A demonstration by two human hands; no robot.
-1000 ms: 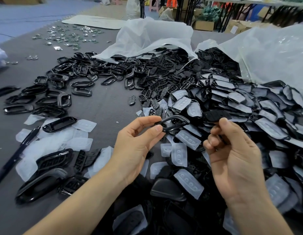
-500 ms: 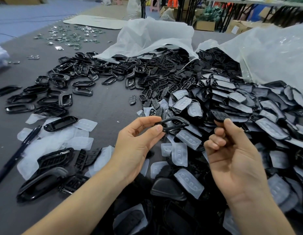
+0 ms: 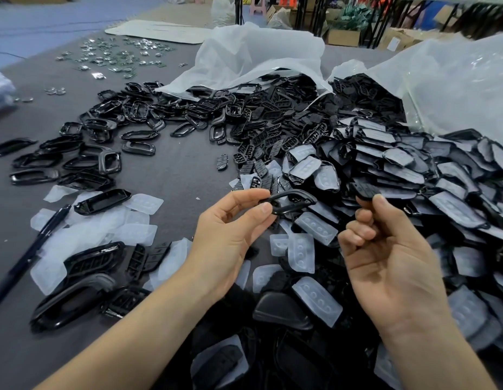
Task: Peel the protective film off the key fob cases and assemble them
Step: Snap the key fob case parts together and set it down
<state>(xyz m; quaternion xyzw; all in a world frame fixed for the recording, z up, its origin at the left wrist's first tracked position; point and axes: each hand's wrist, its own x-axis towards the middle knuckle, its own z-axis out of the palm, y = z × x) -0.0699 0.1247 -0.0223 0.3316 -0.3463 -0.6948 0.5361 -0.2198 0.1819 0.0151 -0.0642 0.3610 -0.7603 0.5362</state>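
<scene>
White bag [image 3: 258,52] and clear bag [image 3: 456,88] spill black key fob cases [image 3: 363,91].

Landmark, held frame [image 3: 291,201]: above the table [image 3: 174,175], its left end pinched by the left hand [image 3: 225,237].
Right hand [image 3: 391,254]: right of the held frame, apart from it, its thumb tip at a small pad [image 3: 364,190].
Filmed cases [image 3: 413,175]: heaped right of and behind the held frame.
Bags [image 3: 258,57]: well behind it, parts spilling from their mouths.
Loose frames [image 3: 104,153]: behind and left of it.
Peeled films [image 3: 126,232]: left of it, on the table.
Pen [image 3: 28,254]: far left of it, beside the films.
</scene>
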